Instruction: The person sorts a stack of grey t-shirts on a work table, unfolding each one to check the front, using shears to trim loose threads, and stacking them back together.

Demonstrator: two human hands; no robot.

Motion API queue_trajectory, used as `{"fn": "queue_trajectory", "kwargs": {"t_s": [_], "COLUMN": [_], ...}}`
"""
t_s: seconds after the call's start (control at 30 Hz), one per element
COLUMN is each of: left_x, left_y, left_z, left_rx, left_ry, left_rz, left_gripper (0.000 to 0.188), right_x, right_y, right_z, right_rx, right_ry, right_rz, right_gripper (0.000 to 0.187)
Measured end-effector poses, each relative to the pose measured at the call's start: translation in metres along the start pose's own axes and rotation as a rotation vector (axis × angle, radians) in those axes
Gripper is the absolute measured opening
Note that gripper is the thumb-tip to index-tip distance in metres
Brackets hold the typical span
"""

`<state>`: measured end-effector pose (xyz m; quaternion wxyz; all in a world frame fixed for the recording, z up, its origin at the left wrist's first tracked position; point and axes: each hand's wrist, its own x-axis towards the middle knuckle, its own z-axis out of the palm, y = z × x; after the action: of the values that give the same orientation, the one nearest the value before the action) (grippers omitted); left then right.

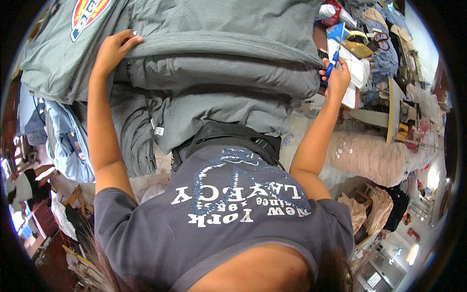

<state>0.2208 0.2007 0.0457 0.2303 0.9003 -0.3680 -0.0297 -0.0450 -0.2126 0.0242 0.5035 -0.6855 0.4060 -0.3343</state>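
Folded grey garments are lying in a thick stack across the desk, filling the upper middle of the view in front of the person. The left hand is resting on the stack's left end, its fingers curled over the edge of one folded layer and pinching the cloth. The right hand is sitting at the stack's right end, its grip pressed together around a blue pen that is pointing up and away from the body. Just beyond that hand, a white sheet of paper is lying beside the stack. A grey shirt with a red and yellow emblem is spreading out at the upper left, touching the pile. Light blue clothing is hanging below it on the left. A roll of pale pink fabric is lying at the right, well apart from the hands.
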Motion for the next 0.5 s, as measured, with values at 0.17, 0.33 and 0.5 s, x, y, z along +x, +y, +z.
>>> {"fn": "queue_trajectory", "kwargs": {"t_s": [0.17, 0.33, 0.5], "left_x": [-0.004, -0.005, -0.012], "left_y": [-0.007, -0.006, 0.004], "left_z": [0.009, 0.015, 0.013], "left_rx": [0.022, 0.079, 0.054], "left_ry": [0.095, 0.17, 0.233], "left_rz": [-0.015, 0.044, 0.075], "left_gripper": [0.032, 0.034, 0.031], "right_x": [-0.002, -0.005, -0.007], "right_y": [0.001, 0.005, 0.005], "right_z": [0.008, 0.004, 0.004], "right_rx": [-0.044, 0.022, 0.063], "right_ry": [-0.025, 0.025, 0.03], "right_rz": [-0.03, -0.052, -0.028], "right_gripper": [0.052, 0.055, 0.054]}}
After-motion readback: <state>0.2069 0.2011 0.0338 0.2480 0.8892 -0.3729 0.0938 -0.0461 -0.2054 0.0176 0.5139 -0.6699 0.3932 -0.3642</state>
